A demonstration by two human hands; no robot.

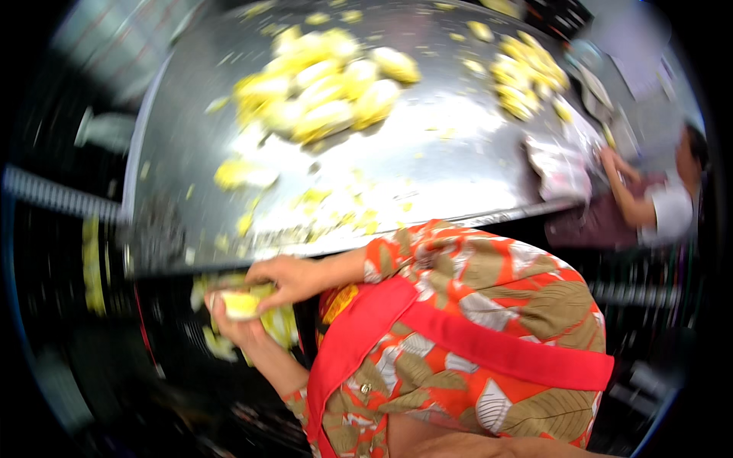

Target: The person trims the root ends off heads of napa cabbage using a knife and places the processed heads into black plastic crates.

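My left hand (237,323) is closed around a small yellow-and-white cabbage heart (240,304), held below the near edge of a stainless steel table (458,149). My right hand (289,277) reaches in from the other side. Its thumb touches the end of the heart, and the fingers curl apart from the thumb. Whether it grips a leaf there is too small to make out. Beneath both hands, loose yellow and pale leaves (283,326) lie in a dark place, partly hidden by my left forearm.
Many cabbage hearts (326,86) are heaped on the table, with a single one (243,174) nearer me. Leaf scraps (343,212) litter the metal. Farther right are a second heap (524,74) and a plastic bag (558,169), where another person (658,200) has their hands.
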